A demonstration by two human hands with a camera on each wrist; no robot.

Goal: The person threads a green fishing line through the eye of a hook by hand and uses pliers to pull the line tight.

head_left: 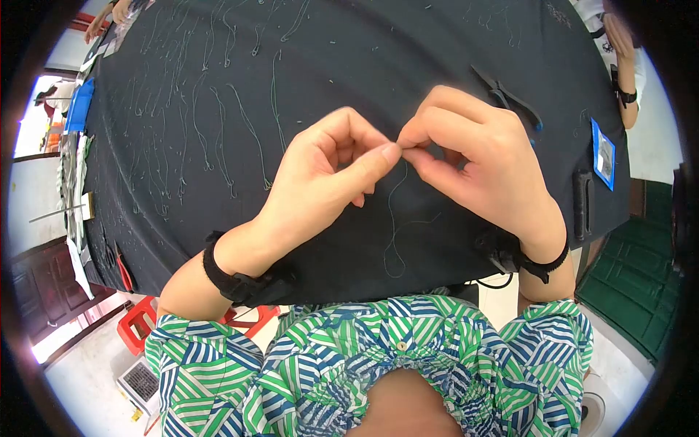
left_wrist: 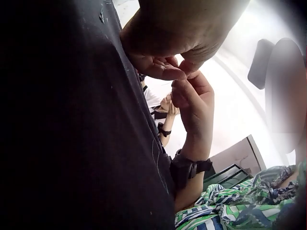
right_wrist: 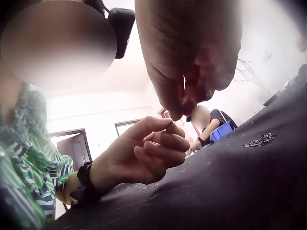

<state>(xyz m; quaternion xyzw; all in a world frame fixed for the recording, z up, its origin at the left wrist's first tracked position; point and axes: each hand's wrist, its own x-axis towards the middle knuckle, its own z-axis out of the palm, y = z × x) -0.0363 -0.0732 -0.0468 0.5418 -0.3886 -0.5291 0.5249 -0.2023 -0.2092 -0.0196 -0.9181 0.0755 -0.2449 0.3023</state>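
Observation:
A thin green thread (head_left: 391, 207) hangs from between my two hands and ends in a loop above the black cloth, near the table's front edge. My left hand (head_left: 328, 160) pinches it between thumb and index finger. My right hand (head_left: 484, 149) meets it tip to tip, thumb and index finger pinching at the same spot. The fingertips hide whatever small part lies between them. In the left wrist view the right hand (left_wrist: 194, 103) rises to the left fingertips. In the right wrist view the left hand (right_wrist: 148, 151) is below the right one, its fingers curled.
Rows of looped green threads (head_left: 218, 138) lie across the left of the black tablecloth (head_left: 335, 73). Dark pliers (head_left: 510, 98) rest beyond my right hand. A blue packet (head_left: 603, 154) and a black bar (head_left: 583, 204) are at the right edge. Other people sit around the table.

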